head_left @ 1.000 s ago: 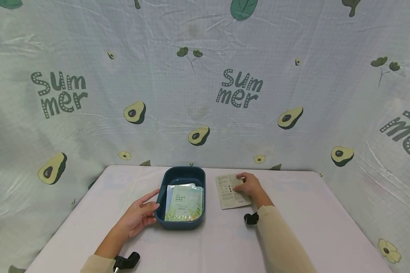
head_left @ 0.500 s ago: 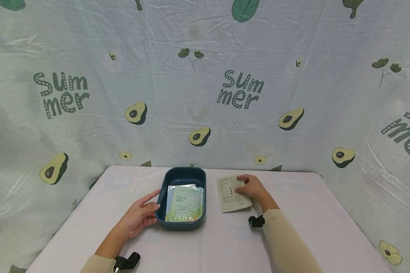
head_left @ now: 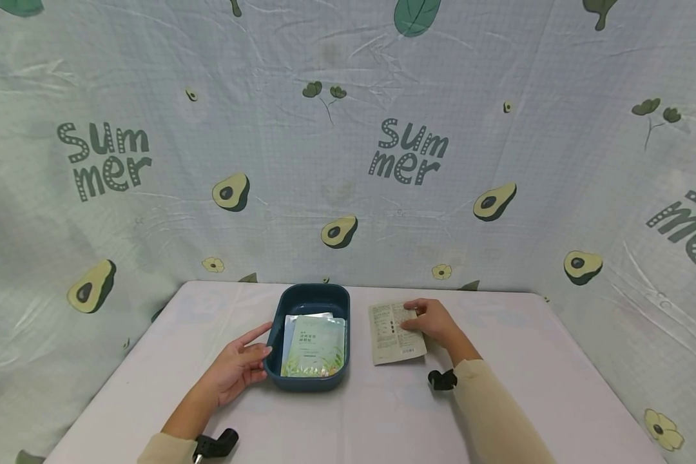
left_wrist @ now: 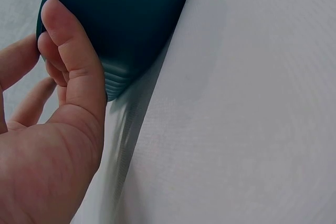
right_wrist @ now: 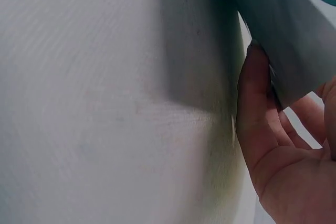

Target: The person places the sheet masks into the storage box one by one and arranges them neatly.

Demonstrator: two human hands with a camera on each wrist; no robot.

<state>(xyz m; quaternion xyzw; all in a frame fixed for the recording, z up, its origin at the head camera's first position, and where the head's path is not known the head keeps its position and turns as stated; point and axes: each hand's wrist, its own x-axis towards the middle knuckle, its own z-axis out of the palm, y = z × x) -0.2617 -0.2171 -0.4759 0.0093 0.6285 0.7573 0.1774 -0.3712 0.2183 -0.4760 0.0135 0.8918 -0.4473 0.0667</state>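
A dark blue plastic bin (head_left: 274,361) with rounded corners stands on the table. My left hand (head_left: 238,372) holds its left side, thumb at the rim and fingers along the outer wall; the left wrist view shows the thumb against the bin (left_wrist: 131,19). Inside lie a pale green flat packet (head_left: 316,345) with plant print, resembling a face mask sachet, and a whitish packet (head_left: 289,320) partly under it. To the bin's right, my right hand (head_left: 435,324) pinches the right edge of a beige, text-covered flat packet (head_left: 388,341). In the right wrist view this packet (right_wrist: 294,35) casts a shadow below.
A white cloth covers the table (head_left: 377,412). Behind it and at both sides hangs a pale curtain (head_left: 278,148) printed with avocados and "summer". Black wrist cameras sit at the left cuff (head_left: 216,443) and right cuff (head_left: 443,380).
My right hand has drawn slightly right and towards me, and the beige packet has shifted a little nearer and turned slightly. The left hand and the bin have stayed put.
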